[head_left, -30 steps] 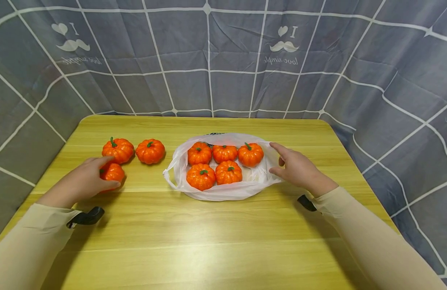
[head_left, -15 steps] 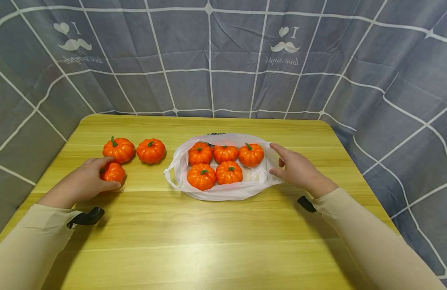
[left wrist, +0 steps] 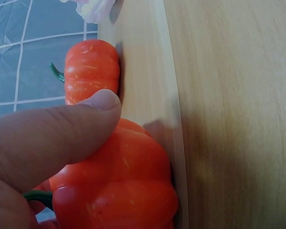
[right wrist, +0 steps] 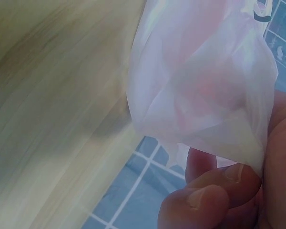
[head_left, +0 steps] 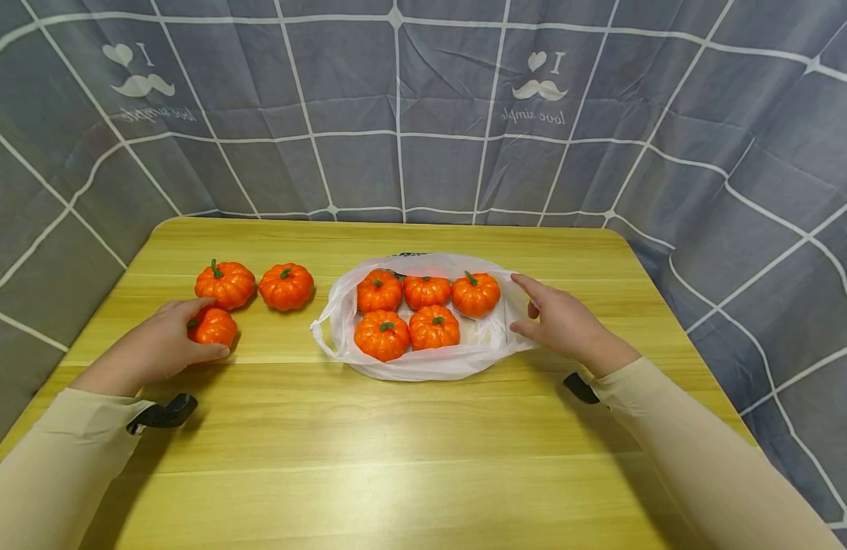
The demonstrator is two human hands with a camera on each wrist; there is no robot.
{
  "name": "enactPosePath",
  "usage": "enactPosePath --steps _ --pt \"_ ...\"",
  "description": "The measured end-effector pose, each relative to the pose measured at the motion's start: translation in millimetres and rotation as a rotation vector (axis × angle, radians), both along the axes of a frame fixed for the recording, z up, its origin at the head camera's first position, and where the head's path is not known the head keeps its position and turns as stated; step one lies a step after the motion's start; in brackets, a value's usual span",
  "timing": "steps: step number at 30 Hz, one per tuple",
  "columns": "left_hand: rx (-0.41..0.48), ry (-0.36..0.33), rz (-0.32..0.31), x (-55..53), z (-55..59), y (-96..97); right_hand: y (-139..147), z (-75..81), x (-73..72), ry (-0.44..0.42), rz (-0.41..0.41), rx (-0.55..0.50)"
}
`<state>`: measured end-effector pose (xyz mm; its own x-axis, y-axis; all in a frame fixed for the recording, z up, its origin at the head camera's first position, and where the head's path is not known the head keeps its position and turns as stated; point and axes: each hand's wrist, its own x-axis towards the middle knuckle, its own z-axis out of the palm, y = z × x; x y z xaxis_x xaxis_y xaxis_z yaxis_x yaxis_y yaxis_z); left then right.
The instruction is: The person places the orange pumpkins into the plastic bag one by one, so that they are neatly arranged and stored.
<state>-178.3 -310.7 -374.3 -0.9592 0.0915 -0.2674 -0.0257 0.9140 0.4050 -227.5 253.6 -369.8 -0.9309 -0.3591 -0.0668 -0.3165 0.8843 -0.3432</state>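
The person's left grip (head_left: 155,340) holds the near pumpkin (head_left: 215,328), thumb (left wrist: 62,136) laid across one side and fingers round the other, its green stem (left wrist: 40,196) toward the palm. Whether that pumpkin bears fully on the bench (head_left: 423,458) I cannot tell. The right grip (head_left: 567,321) pinches the right rim of the bag (head_left: 423,369), whose mouth gapes upward.

Just behind the near pumpkin sits a second pumpkin (head_left: 225,286); a third pumpkin (head_left: 286,287) is to its right, apart from the bag. Inside the bag are a back row of three pumpkins (head_left: 427,291) and a front row of two pumpkins (head_left: 382,336), with white plastic showing right of the front row. A grey curtain (head_left: 450,176) hangs beyond the bench.

Over the last second almost nothing has changed: both grips keep their places and no pumpkin has shifted. I judge the work to be at a pause, one pumpkin held but not carried, three outside the bag and five within.
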Motion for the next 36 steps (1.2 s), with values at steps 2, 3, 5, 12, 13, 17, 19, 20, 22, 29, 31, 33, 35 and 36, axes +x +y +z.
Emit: enactPosePath --steps 2,3,5,12,13,17,19,20,22,29,31,33,35,36 --pt "0.000 0.000 0.000 -0.3 -0.7 -0.5 -0.2 -0.2 -0.1 -0.001 -0.001 0.000" --pt "0.000 0.000 0.000 -0.3 -1.0 -0.8 -0.2 -0.4 0.0 -0.002 -0.001 0.001" --pt "0.002 0.001 0.000 -0.4 -1.3 -0.9 -0.4 -0.6 0.0 -0.002 -0.001 0.003" --pt "0.021 -0.005 0.005 0.5 -0.9 -0.3 -0.9 -1.2 0.2 -0.009 0.000 -0.002" --pt "0.022 -0.007 0.006 0.5 -0.8 -0.3 -1.0 -1.3 0.2 -0.010 0.000 -0.002" --pt "0.021 -0.007 0.005 0.4 -0.9 -0.4 -1.5 -1.2 0.4 -0.015 0.002 -0.001" --pt "0.023 -0.008 0.006 0.4 -1.2 -0.6 -1.8 -0.9 0.5 -0.020 0.002 0.001" --pt "0.024 -0.008 0.006 0.4 -1.3 -0.7 -1.8 -0.8 0.5 -0.022 0.002 0.002" --pt "0.024 -0.007 0.005 0.4 -1.5 -0.9 -2.1 -0.6 0.5 -0.026 0.003 0.004" --pt "0.018 -0.005 0.003 0.5 -1.3 -1.1 -2.5 -1.1 0.3 -0.027 0.009 0.003" --pt "0.016 -0.005 0.001 0.6 -1.3 -1.1 -2.5 -1.7 0.1 -0.025 0.011 0.004" --pt "0.017 -0.006 0.002 0.9 -1.2 -1.1 -2.4 -2.0 0.1 -0.025 0.012 0.004" --pt "0.017 -0.007 0.004 1.2 -1.3 -1.2 -2.5 -2.1 0.0 -0.027 0.013 0.005" --pt "0.018 -0.006 0.004 1.3 -1.4 -1.2 -2.5 -2.1 0.0 -0.028 0.013 0.005"
